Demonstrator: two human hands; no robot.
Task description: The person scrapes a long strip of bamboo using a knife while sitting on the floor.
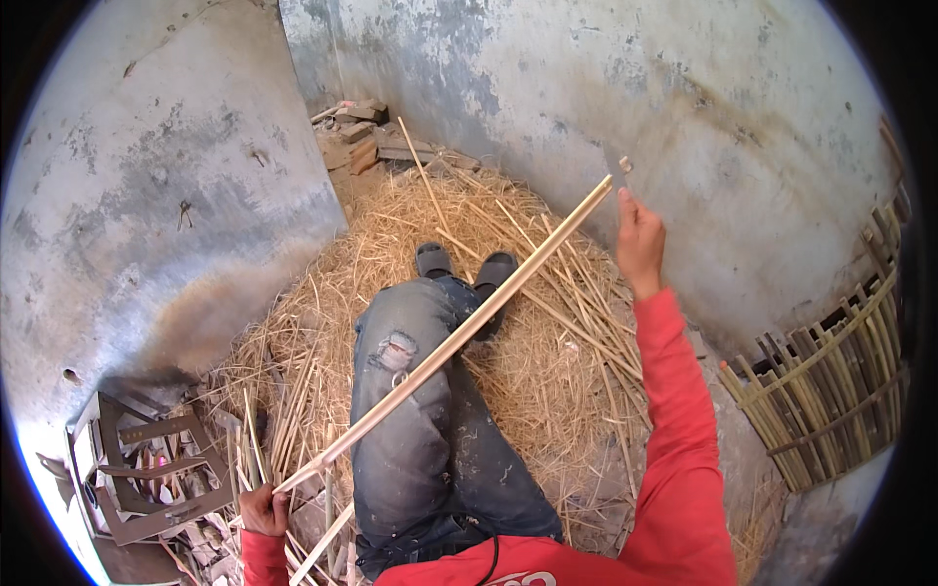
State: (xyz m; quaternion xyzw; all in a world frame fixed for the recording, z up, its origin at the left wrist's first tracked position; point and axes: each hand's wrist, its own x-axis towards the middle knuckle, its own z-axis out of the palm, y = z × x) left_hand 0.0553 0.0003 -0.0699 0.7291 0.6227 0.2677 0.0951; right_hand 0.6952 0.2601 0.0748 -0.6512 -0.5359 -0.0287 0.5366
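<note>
A long pale bamboo strip slants across my lap, from low on the left to high on the right. Its lower end is in my left hand, whose fingers are closed around it. At the upper end, my right hand is closed in a fist beside the strip's tip. From that fist a thin grey blade points up, apparently a knife, its handle hidden by the fingers. A small pale chip shows against the wall next to the blade.
Straw-like shavings and loose strips cover the floor around my legs. On the right, a slatted bamboo panel leans by the wall. A broken metal frame lies at lower left. Bricks are piled in the far corner.
</note>
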